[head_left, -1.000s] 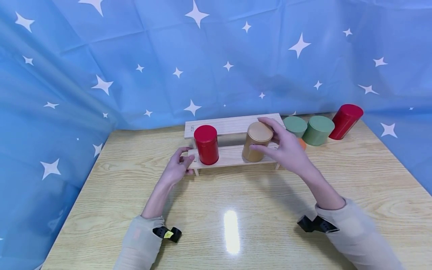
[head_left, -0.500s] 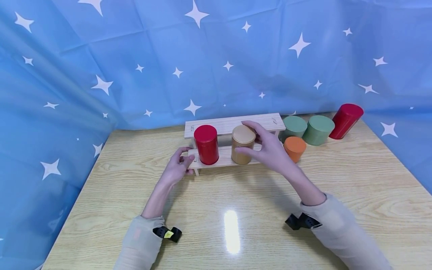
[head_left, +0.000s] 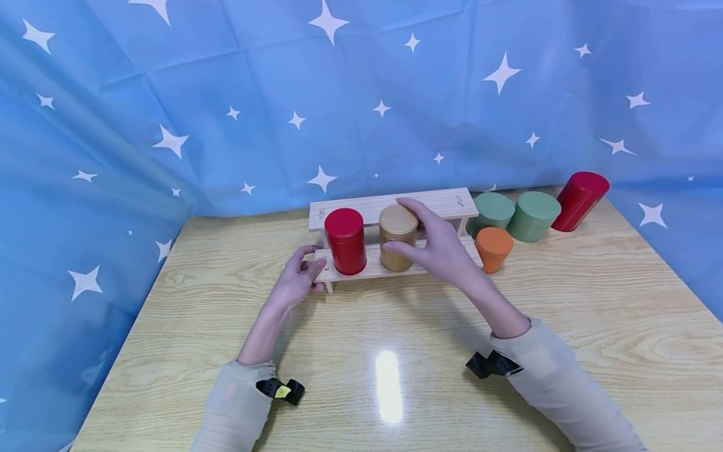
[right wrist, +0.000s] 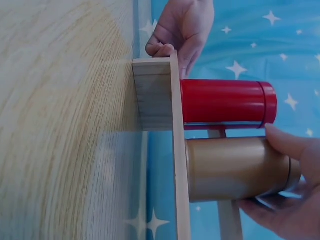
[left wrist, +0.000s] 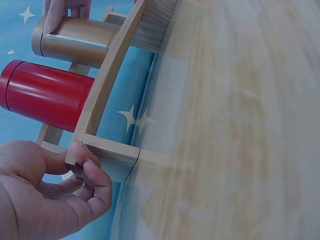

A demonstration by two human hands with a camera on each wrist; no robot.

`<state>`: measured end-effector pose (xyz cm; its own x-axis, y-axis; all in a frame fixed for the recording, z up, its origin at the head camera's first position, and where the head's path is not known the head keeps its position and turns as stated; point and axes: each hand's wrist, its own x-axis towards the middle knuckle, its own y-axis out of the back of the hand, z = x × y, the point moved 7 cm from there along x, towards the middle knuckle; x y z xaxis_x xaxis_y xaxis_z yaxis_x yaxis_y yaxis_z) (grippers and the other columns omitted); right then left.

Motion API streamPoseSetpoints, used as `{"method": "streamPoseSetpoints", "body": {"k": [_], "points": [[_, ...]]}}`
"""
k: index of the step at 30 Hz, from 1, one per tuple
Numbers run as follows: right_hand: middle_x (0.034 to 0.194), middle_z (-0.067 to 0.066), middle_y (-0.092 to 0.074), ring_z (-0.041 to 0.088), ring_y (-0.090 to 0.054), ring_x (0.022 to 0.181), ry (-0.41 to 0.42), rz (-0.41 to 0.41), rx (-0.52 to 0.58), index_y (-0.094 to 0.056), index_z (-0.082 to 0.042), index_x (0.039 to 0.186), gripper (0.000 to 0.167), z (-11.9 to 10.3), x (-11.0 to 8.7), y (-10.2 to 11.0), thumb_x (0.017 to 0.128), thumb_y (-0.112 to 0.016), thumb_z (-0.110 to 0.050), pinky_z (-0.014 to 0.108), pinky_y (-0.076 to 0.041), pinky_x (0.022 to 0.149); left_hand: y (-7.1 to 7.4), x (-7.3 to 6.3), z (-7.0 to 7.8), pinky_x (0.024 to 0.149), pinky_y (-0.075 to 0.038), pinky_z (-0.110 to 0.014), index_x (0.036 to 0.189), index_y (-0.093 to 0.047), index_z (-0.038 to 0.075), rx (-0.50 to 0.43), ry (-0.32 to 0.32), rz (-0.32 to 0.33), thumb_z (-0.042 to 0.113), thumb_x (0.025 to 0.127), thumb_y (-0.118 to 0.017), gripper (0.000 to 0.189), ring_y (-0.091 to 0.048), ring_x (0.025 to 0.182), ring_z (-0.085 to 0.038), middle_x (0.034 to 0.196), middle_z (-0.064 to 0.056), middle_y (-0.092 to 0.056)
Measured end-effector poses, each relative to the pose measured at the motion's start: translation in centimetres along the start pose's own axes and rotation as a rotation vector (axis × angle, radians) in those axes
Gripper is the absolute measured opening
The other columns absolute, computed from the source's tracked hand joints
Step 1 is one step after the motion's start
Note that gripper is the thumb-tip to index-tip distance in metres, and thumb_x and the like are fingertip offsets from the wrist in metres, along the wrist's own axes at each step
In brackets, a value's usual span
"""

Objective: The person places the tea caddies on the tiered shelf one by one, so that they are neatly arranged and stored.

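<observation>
A two-tier wooden rack (head_left: 367, 207) stands at the back of the table. My left hand (head_left: 292, 280) pinches the left end of its lower shelf (left wrist: 107, 82) between thumb and curled fingers. Just inside that end a red canister (head_left: 346, 245) stands upright on the same shelf. To its right is a gold-tan canister (head_left: 398, 221), upright on the lower shelf and close to the red one with a narrow gap. My right hand (head_left: 443, 250) grips the gold-tan canister near its lid, thumb in front and fingers behind, as the right wrist view also shows.
Right of the rack stand an orange canister (head_left: 494, 251) and two green canisters (head_left: 491, 212). Beyond them a second red canister (head_left: 578, 201) stands near the table's back right corner. A blue star-patterned cloth (head_left: 361, 94) hangs behind the wooden table (head_left: 440, 376).
My right hand has moved left along the lower shelf with the gold-tan canister, bringing it close to the red one. The orange canister is now uncovered. My left hand stays on the shelf end.
</observation>
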<state>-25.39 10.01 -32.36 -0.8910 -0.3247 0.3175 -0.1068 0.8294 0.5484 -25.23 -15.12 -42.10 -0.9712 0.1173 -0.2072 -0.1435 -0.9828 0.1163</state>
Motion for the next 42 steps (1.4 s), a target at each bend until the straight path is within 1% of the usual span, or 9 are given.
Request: {"method": "streamPoseSetpoints", "body": {"k": [6,11,14,17,22,28,35,42], "points": [[0.137,0.011,-0.056,0.028,-0.061,0.115,-0.014,0.000,-0.002,-0.039,-0.006,0.153,0.083,0.2,0.3,0.0,0.086,-0.084,-0.025,0.045,-0.052,0.097,0.0,0.1,0.0,0.064,-0.053,-0.021,0.146,-0.041,0.004,-0.004,0.001,-0.004,0.014,0.107,-0.052,0.041,-0.056,0.061,-0.014,0.101,-0.012,-0.051],[0.142,0.010,-0.053,0.026,-0.060,0.117,-0.023,-0.018,-0.011,-0.035,-0.007,0.156,0.089,0.2,0.2,-0.1,0.085,-0.085,-0.026,0.044,-0.051,0.100,0.0,0.2,-0.1,0.064,-0.052,-0.020,0.146,-0.040,0.004,0.005,0.001,-0.003,0.014,0.107,-0.052,0.042,-0.056,0.061,-0.015,0.101,-0.012,-0.051],[0.144,0.009,-0.051,0.025,-0.060,0.117,-0.032,-0.031,-0.022,-0.032,-0.007,0.157,0.093,0.1,0.0,0.0,0.084,-0.086,-0.030,0.044,-0.050,0.100,0.1,0.1,-0.2,0.064,-0.052,-0.020,0.147,-0.040,0.005,0.011,0.003,0.000,0.015,0.107,-0.053,0.043,-0.056,0.061,-0.015,0.100,-0.012,-0.050],[0.144,0.009,-0.050,0.025,-0.059,0.117,-0.044,-0.034,-0.033,-0.033,-0.007,0.156,0.093,0.1,-0.2,0.3,0.084,-0.085,-0.034,0.045,-0.050,0.100,0.1,0.1,-0.2,0.064,-0.052,-0.020,0.146,-0.041,0.005,0.009,0.004,0.003,0.014,0.107,-0.053,0.042,-0.056,0.061,-0.015,0.099,-0.011,-0.051],[0.140,0.011,-0.055,0.028,-0.058,0.121,-0.043,-0.016,-0.028,-0.036,-0.006,0.154,0.088,0.0,-0.5,1.2,0.086,-0.083,-0.036,0.048,-0.047,0.104,0.1,0.1,-0.2,0.063,-0.052,-0.020,0.146,-0.041,0.004,0.005,0.000,0.003,0.014,0.107,-0.053,0.042,-0.057,0.060,-0.015,0.095,-0.010,-0.050],[0.138,0.014,-0.057,0.030,-0.058,0.122,-0.005,0.024,-0.034,-0.041,-0.003,0.151,0.079,0.1,-1.0,2.4,0.088,-0.082,-0.028,0.047,-0.046,0.105,0.1,0.1,-0.2,0.064,-0.051,-0.020,0.147,-0.040,0.004,0.001,-0.004,-0.002,0.015,0.107,-0.053,0.043,-0.056,0.061,-0.015,0.095,-0.010,-0.049],[0.135,0.020,-0.057,0.033,-0.056,0.123,0.030,0.081,-0.039,-0.048,-0.003,0.146,0.067,0.6,-1.8,4.3,0.090,-0.079,-0.019,0.049,-0.047,0.104,0.0,0.0,-0.1,0.064,-0.052,-0.020,0.147,-0.041,0.005,0.004,0.003,0.006,0.015,0.107,-0.053,0.043,-0.056,0.060,-0.015,0.096,-0.010,-0.049],[0.129,0.018,-0.060,0.032,-0.059,0.118,0.040,0.121,-0.101,-0.053,-0.001,0.140,0.058,1.5,-2.9,6.1,0.090,-0.078,-0.015,0.048,-0.048,0.102,0.0,0.0,-0.1,0.064,-0.052,-0.020,0.146,-0.041,0.005,0.002,0.004,0.007,0.014,0.106,-0.054,0.043,-0.056,0.060,-0.016,0.095,-0.010,-0.049]]}}
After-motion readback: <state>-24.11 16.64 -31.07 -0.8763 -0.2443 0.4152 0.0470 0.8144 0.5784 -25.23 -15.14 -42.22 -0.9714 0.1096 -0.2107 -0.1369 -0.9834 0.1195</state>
